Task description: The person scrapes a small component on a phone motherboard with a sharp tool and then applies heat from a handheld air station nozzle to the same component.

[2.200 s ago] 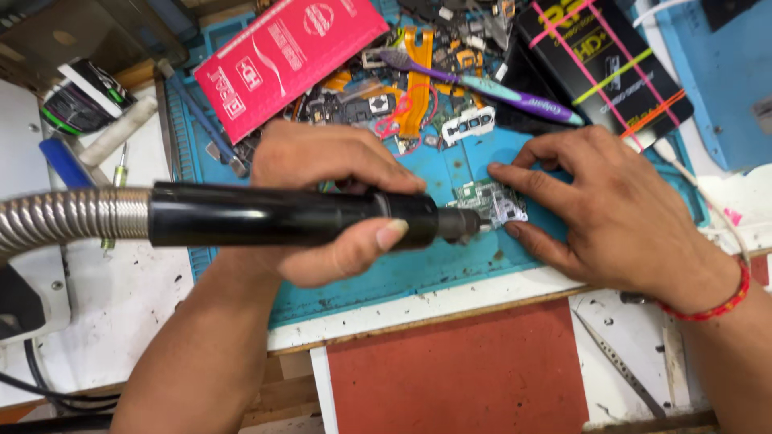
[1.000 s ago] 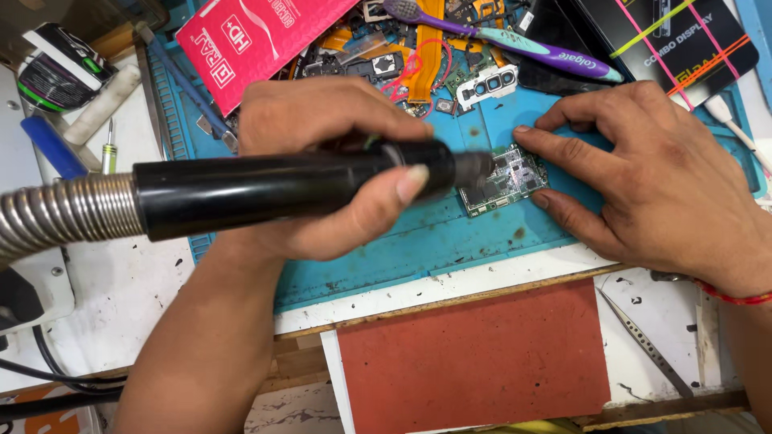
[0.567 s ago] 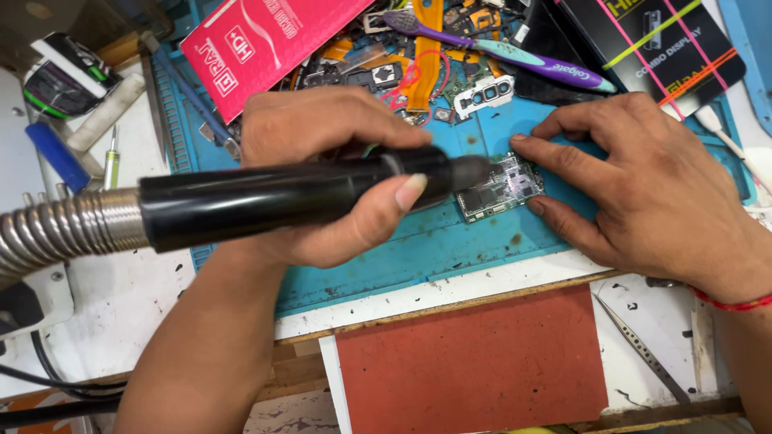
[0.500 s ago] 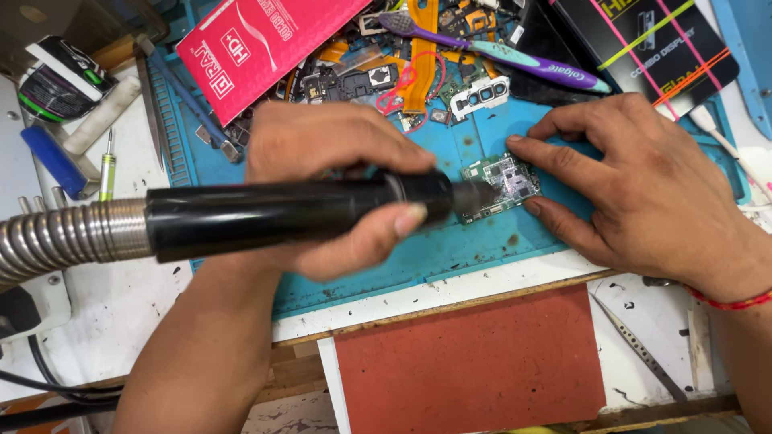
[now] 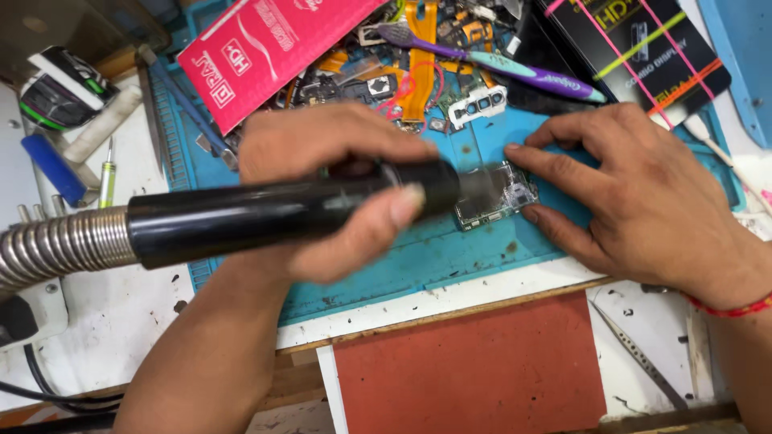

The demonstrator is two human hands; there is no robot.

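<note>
My left hand [image 5: 338,181] grips a black hot-air wand [image 5: 265,213] with a ribbed metal hose [image 5: 56,245] trailing off to the left. The wand's blurred nozzle tip sits over a small green circuit board [image 5: 503,197] lying on a blue work mat [image 5: 418,257]. My right hand [image 5: 643,201] rests flat on the mat to the right of the board. Its index finger and thumb touch the board's right edge and pin it down. A red thread band circles the right wrist.
A red packet [image 5: 265,48], loose phone parts and orange flex cables [image 5: 418,56], a purple toothbrush [image 5: 515,68] and a black box [image 5: 635,48] crowd the mat's far side. Tweezers [image 5: 635,354] lie at the right front. A red-brown panel [image 5: 466,370] sits at the near edge.
The wand tip has shifted slightly over the board, swinging a little between frames. The right hand stays pressed against the board. The view has drifted a bit.
</note>
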